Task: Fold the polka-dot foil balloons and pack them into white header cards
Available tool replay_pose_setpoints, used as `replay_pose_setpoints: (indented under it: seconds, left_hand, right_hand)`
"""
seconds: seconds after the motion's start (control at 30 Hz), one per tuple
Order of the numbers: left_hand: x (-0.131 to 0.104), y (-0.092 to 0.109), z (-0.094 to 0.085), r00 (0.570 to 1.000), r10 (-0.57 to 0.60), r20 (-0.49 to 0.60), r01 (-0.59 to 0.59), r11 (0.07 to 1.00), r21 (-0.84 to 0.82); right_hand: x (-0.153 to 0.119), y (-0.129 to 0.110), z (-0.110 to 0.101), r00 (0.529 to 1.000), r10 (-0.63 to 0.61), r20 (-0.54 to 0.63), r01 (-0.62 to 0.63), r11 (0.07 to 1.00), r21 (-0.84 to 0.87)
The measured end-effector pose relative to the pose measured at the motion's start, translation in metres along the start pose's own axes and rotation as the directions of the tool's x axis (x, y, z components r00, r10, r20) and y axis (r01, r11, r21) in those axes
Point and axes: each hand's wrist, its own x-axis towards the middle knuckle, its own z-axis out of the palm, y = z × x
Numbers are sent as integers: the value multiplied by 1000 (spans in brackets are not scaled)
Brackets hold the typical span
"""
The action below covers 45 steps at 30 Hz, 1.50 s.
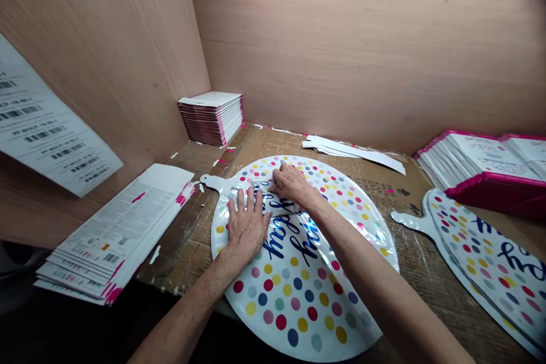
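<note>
A flat, round foil balloon (pixel 315 296), white with multicoloured dots and blue script lettering, lies in front of me with its narrow tail pointing left. My left hand (pixel 248 224) rests flat on its left part, fingers spread. My right hand (pixel 292 185) is on the upper middle of the balloon, with its fingers curled down and pressed together against the surface. Whatever those fingertips may hold is hidden beneath them. Shiny creases run across the foil between and below my hands.
More dotted balloons (pixel 490 261) lie stacked at right. Folded printed cards (pixel 128 222) are piled at left, with another card stack (pixel 222 116) in the back corner. White paper strips (pixel 354 153) lie near the back wall. Pink-edged packets (pixel 486 165) stand at right; a barcode sheet (pixel 51 125) hangs left.
</note>
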Motion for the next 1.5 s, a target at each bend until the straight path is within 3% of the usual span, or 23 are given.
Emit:
replay_pose_setpoints:
  seconds: [0.17, 0.27, 0.4, 0.47, 0.57, 0.67, 0.73, 0.77, 0.83, 0.87, 0.9, 0.97, 1.1, 1.23, 1.33, 1.43, 1.5]
  left_hand:
    - [-1, -9, -11, 995, -95, -22, 85, 956, -282]
    - [-3, -6, -21, 973, -231, -18, 188, 833, -520]
    - [-9, -4, -32, 955, -290, 57, 236, 633, -737]
    - [-15, -4, -33, 942, -325, 79, 256, 547, -797]
    - [-27, -3, -34, 935, -341, 95, 266, 498, -826]
    - [-40, -6, -39, 960, -267, 88, 209, 470, -857]
    - [-46, -21, -50, 960, -273, 65, 208, 538, -817]
    - [-49, -33, -58, 952, -305, 24, 220, 629, -746]
    - [-53, -63, -77, 920, -369, -129, 279, 852, -443]
    - [-55, -79, -86, 907, -375, -192, 334, 918, -215]
    - [-56, -94, -95, 902, -381, -202, 391, 920, 11]
    - [-58, -119, -105, 901, -417, -117, 432, 841, 325]
    - [-50, -143, -113, 913, -401, 75, 332, 837, 436]
    - [-36, -145, -137, 928, -349, 130, 247, 839, 486]
    - [-33, -126, -154, 946, -310, 97, 217, 824, 523]
    - [-35, -90, -143, 994, -73, 86, 30, 905, 424]
    - [-37, -68, -122, 980, 171, 96, -191, 947, 258]
  right_hand:
    - [-17, 7, -7, 991, -99, 92, 87, 988, 126]
    - [-44, 9, 1, 990, -107, 89, 86, 973, 214]
    - [-67, 5, 13, 997, -61, 55, 39, 944, 329]
    - [-73, 2, 17, 999, -47, 3, 40, 872, 488]
    - [-80, -5, 18, 999, 6, -52, 34, 678, 734]
    - [-91, -11, 18, 997, 47, -64, 22, 613, 790]
    - [-103, -8, 18, 993, 52, -110, 54, 620, 783]
    - [-110, -4, 19, 990, 53, -134, 70, 630, 773]
    - [-124, 7, 24, 989, 48, -143, 75, 665, 743]
    - [-131, 14, 29, 991, 40, -128, 66, 683, 728]
    - [-137, 21, 34, 994, 36, -105, 51, 695, 717]
    - [-148, 31, 45, 997, 41, -66, 19, 697, 717]
    - [-159, 36, 61, 997, 53, -53, 4, 669, 744]
    - [-157, 32, 62, 995, 70, -71, 11, 635, 773]
    - [-158, 39, 57, 993, 88, -82, 14, 589, 808]
    - [-168, 60, 49, 993, 109, -54, -8, 496, 868]
    - [-182, 77, 43, 986, 164, -21, -46, 394, 918]
